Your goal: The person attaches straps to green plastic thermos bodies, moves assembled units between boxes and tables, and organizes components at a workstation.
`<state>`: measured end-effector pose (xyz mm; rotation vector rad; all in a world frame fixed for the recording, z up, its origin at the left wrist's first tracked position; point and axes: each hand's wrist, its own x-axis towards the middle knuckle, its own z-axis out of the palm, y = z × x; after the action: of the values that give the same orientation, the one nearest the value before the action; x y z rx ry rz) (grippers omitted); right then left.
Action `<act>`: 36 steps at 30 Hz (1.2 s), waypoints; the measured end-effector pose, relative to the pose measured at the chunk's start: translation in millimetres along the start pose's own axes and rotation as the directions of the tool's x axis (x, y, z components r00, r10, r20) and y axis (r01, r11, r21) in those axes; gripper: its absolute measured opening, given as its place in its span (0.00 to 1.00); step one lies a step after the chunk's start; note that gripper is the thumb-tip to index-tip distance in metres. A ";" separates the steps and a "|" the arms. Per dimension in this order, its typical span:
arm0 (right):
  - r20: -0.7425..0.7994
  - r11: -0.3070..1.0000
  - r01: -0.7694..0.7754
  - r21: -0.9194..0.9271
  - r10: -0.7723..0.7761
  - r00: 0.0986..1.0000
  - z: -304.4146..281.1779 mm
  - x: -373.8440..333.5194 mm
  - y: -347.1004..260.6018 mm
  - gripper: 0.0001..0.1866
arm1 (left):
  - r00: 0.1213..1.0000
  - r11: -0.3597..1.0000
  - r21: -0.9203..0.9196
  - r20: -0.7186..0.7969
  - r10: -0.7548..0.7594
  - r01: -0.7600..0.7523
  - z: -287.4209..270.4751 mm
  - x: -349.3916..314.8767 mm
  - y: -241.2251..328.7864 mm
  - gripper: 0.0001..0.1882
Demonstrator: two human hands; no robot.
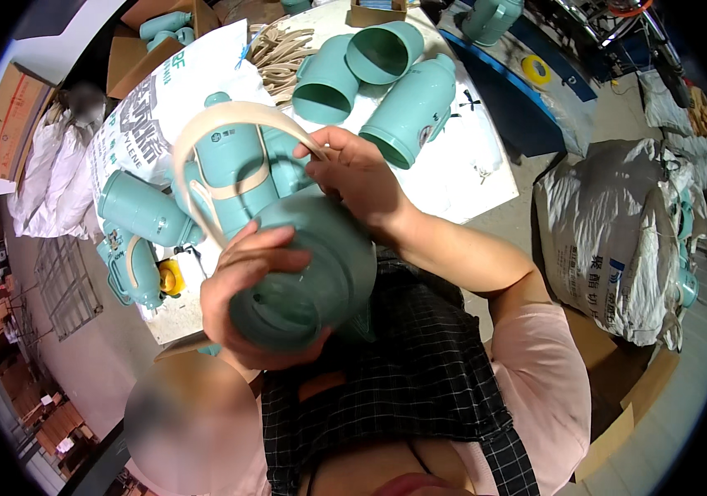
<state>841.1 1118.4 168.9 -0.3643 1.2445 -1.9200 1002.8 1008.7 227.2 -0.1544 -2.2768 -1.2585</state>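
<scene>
In front of my chest is a green flask shell (333,240), tilted with its narrower, ringed end toward me. My left hand (242,285) wraps around that end, fingers over the top. My right hand (358,178) pinches one end of a beige strap (225,117) against the far side of the shell. The strap arches in a wide loop to the left, and its other end runs down behind my left hand. Just beyond the loop lies a green flask (234,161) with a beige strap around it. My fingers hide where the held strap meets the shell.
On the white table (482,178) lie open green shells (323,89), another flask (411,107), a bundle of beige straps (281,54) and a printed white sack (163,107). A large sack (610,231) stands right. A blurred person (192,422) is close at lower left.
</scene>
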 end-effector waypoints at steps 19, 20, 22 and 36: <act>-0.617 0.707 0.125 0.697 0.501 0.607 -190.8 52.8 190.3 0.26 | 0.492 -0.245 0.680 -0.691 -0.530 0.691 -202.9 -241.7 6.8 0.39; -0.656 0.732 0.184 0.656 0.432 0.618 -196.1 60.8 199.3 0.26 | 0.493 -0.475 0.707 -0.706 -0.508 0.523 -197.2 -271.5 -10.0 0.41; -0.752 0.825 0.300 0.478 0.207 0.626 -216.2 63.9 195.9 0.21 | 0.608 -0.227 0.763 -0.627 -0.487 0.605 -150.2 -254.7 -49.3 0.42; 0.104 0.964 0.004 0.267 -0.033 0.994 -109.8 -116.6 22.5 0.14 | 0.859 0.872 -0.022 -0.162 -0.485 0.488 164.7 -36.2 -167.3 0.19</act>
<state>858.6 1270.9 117.9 -0.3343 0.9007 -2.0246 911.7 1054.7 12.7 0.5519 -2.2558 -1.4261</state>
